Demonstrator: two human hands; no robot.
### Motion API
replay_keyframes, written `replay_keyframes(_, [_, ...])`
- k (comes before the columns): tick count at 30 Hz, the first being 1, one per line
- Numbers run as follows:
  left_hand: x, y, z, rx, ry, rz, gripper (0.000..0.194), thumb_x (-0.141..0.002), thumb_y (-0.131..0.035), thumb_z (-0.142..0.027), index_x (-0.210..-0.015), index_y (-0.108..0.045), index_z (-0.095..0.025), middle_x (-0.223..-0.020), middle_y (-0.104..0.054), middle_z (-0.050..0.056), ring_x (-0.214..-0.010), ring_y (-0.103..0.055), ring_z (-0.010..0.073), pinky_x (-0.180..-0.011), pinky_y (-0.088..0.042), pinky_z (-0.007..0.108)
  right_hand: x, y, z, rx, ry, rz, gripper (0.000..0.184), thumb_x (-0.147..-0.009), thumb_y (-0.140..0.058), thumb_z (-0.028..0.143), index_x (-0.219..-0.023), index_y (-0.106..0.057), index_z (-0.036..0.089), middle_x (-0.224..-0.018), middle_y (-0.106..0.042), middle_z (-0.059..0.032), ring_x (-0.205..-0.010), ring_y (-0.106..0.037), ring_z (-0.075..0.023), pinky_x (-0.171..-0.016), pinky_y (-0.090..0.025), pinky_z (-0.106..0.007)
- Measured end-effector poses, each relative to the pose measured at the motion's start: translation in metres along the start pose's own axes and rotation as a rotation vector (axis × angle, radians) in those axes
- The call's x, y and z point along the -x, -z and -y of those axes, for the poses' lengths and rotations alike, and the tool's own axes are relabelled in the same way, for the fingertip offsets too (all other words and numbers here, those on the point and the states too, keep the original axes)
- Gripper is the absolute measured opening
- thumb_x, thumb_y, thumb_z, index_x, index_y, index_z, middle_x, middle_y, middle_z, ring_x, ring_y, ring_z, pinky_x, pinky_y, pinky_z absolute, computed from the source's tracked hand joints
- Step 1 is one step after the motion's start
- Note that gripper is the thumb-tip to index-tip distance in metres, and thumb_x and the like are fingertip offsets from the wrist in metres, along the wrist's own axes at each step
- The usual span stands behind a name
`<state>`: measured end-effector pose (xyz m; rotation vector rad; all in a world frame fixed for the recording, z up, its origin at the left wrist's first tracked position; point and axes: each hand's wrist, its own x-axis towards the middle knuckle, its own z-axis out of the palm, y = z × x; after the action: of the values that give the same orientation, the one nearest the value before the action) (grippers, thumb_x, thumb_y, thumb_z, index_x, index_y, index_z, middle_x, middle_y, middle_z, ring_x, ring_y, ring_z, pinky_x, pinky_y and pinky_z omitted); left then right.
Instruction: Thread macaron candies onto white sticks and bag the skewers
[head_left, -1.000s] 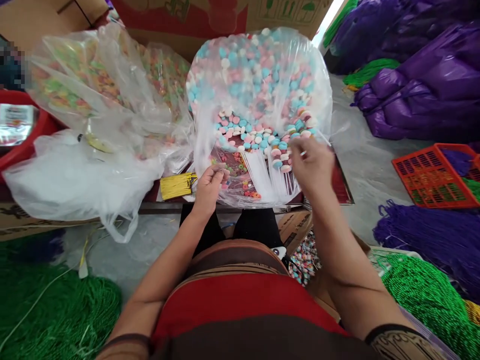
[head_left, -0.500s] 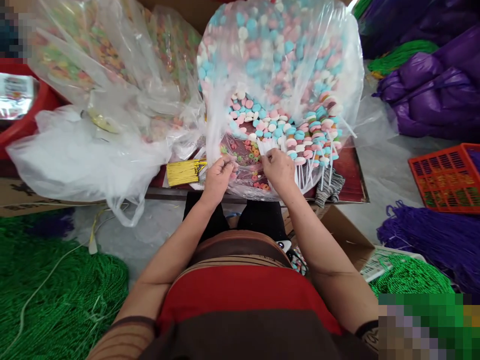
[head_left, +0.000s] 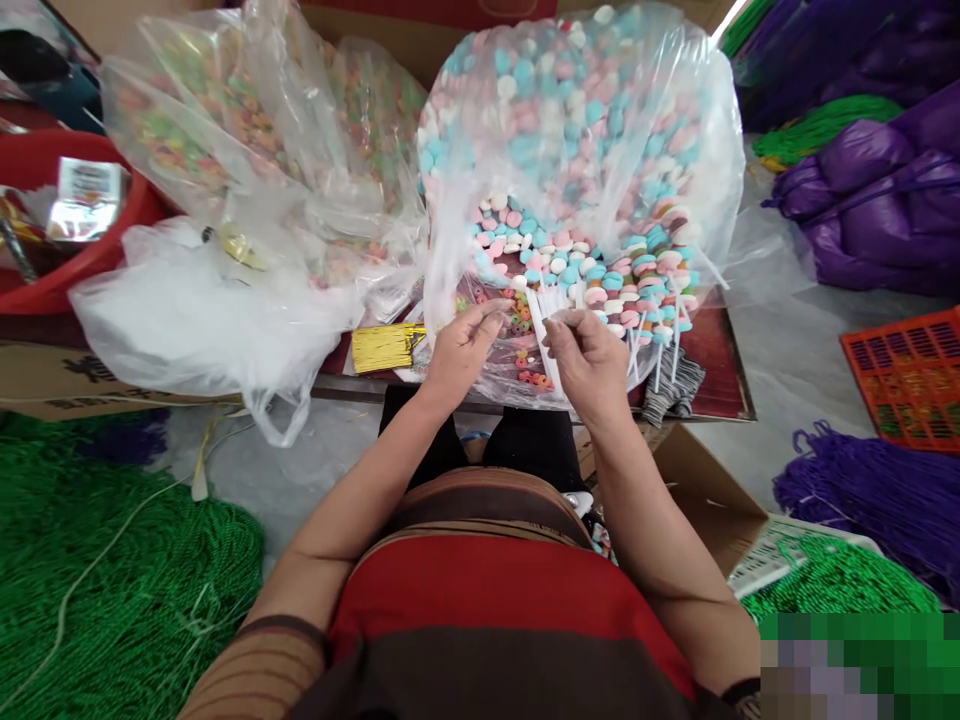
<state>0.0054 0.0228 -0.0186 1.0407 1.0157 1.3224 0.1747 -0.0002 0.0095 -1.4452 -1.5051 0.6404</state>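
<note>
A big clear plastic bag (head_left: 585, 120) full of pink, blue and white lollipops on white sticks lies open toward me on a low table. My left hand (head_left: 461, 350) is closed in a pinch on the edge of a small clear packet (head_left: 517, 340) holding coloured ring candies. My right hand (head_left: 589, 355) is pinched on a thin white lollipop stick (head_left: 541, 315) right beside that packet. More lollipops (head_left: 637, 275) with their sticks spill from the bag's mouth to the right of my hands.
Clear bags of multicoloured candy (head_left: 225, 130) and an empty white plastic bag (head_left: 195, 310) lie left. Gold twist ties (head_left: 386, 345) sit by my left hand. A red basin (head_left: 67, 230), green bead strands (head_left: 112, 590), purple strands (head_left: 877, 480), an orange crate (head_left: 907, 365) and a cardboard box (head_left: 697, 480) surround me.
My right hand came down from the lollipops at the bag's mouth to meet my left hand at the small packet, now holding a white stick. The camera view shifted slightly left.
</note>
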Motion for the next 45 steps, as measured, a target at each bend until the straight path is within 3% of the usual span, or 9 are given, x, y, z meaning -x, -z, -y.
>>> replay_keyframes(4, [0.007,-0.012,-0.023,0.186,0.007,0.132,0.026,-0.086,-0.078,-0.044,-0.107,-0.080,-0.027,-0.095,-0.078,0.002,-0.087,-0.071,0.0175,-0.081,-0.058,0.033,0.023,-0.002,0.013,-0.385,-0.182,0.175,0.042,-0.088,-0.067,0.065,-0.083,-0.065,0.024,-0.065,-0.060,0.0018,-0.056,-0.049,-0.0138,-0.056,-0.041,-0.029])
replay_keyframes(8, [0.016,-0.012,-0.028,0.222,0.047,0.138,0.028,-0.079,-0.086,-0.042,-0.099,-0.081,-0.024,-0.089,-0.077,0.002,-0.086,-0.071,0.0177,-0.080,-0.057,0.032,0.036,-0.011,0.010,-0.552,-0.271,0.237,0.043,-0.084,-0.073,0.065,-0.075,-0.064,0.023,-0.065,-0.058,0.0024,-0.056,-0.047,-0.0122,-0.055,-0.039,-0.028])
replay_keyframes(16, [0.018,-0.007,-0.026,0.201,0.084,0.116,0.030,-0.071,-0.090,-0.042,-0.092,-0.080,-0.023,-0.086,-0.078,0.000,-0.078,-0.069,0.0140,-0.076,-0.055,0.028,0.043,-0.018,0.010,-0.665,-0.374,0.262,0.044,-0.080,-0.076,0.065,-0.073,-0.065,0.023,-0.066,-0.059,0.0027,-0.054,-0.046,-0.0106,-0.052,-0.038,-0.026])
replay_keyframes(22, [0.015,-0.007,-0.020,0.223,0.147,0.110,0.023,-0.077,-0.087,-0.037,-0.091,-0.078,-0.020,-0.081,-0.075,0.000,-0.072,-0.065,0.0115,-0.072,-0.052,0.026,0.045,-0.012,0.012,-0.661,-0.421,0.314,0.039,-0.083,-0.074,0.062,-0.089,-0.073,0.024,-0.058,-0.056,0.0047,-0.047,-0.041,-0.0094,-0.045,-0.029,-0.024])
replay_keyframes(27, [0.005,0.010,-0.023,0.131,0.076,-0.033,0.020,-0.087,-0.078,-0.036,-0.100,-0.076,-0.021,-0.078,-0.069,0.000,-0.074,-0.065,0.0130,-0.074,-0.050,0.028,0.039,0.006,0.001,-0.522,-0.413,0.116,0.040,-0.087,-0.069,0.061,-0.097,-0.074,0.022,-0.047,-0.041,0.0086,-0.041,-0.029,-0.0089,-0.042,-0.019,-0.025])
replay_keyframes(31, [-0.012,0.024,-0.016,-0.132,-0.021,-0.083,0.009,-0.089,-0.072,-0.026,-0.096,-0.077,-0.022,-0.080,-0.070,0.000,-0.077,-0.065,0.0143,-0.077,-0.049,0.028,0.035,0.013,-0.018,-0.369,-0.362,-0.034,0.040,-0.088,-0.066,0.060,-0.097,-0.072,0.021,-0.049,-0.040,0.0087,-0.042,-0.030,-0.0094,-0.044,-0.022,-0.026])
replay_keyframes(37, [-0.052,0.017,0.005,-0.893,-0.261,0.174,0.019,-0.083,-0.064,-0.009,-0.087,-0.079,-0.020,-0.088,-0.072,0.006,-0.095,-0.063,0.0255,-0.095,-0.045,0.039,0.032,0.007,-0.048,-0.136,-0.273,-0.059,0.038,-0.091,-0.057,0.055,-0.097,-0.072,0.021,-0.056,-0.049,0.0051,-0.051,-0.046,-0.0136,-0.053,-0.036,-0.028])
replay_keyframes(42, [-0.056,0.003,0.015,-1.109,-0.333,0.405,0.013,-0.086,-0.066,-0.018,-0.087,-0.078,-0.019,-0.088,-0.068,0.008,-0.093,-0.059,0.0274,-0.094,-0.042,0.044,0.034,0.005,-0.063,-0.034,-0.221,-0.046,0.039,-0.094,-0.052,0.055,-0.098,-0.073,0.022,-0.066,-0.060,-0.0003,-0.065,-0.057,-0.0186,-0.058,-0.042,-0.030])
replay_keyframes(45, [-0.043,0.005,0.018,-1.214,-0.366,0.443,0.014,-0.089,-0.064,-0.019,-0.087,-0.078,-0.019,-0.089,-0.066,0.009,-0.092,-0.058,0.0282,-0.092,-0.042,0.045,0.034,0.005,-0.064,-0.016,-0.221,-0.035,0.039,-0.095,-0.053,0.053,-0.100,-0.073,0.021,-0.070,-0.062,-0.0012,-0.068,-0.058,-0.0184,-0.061,-0.043,-0.029])
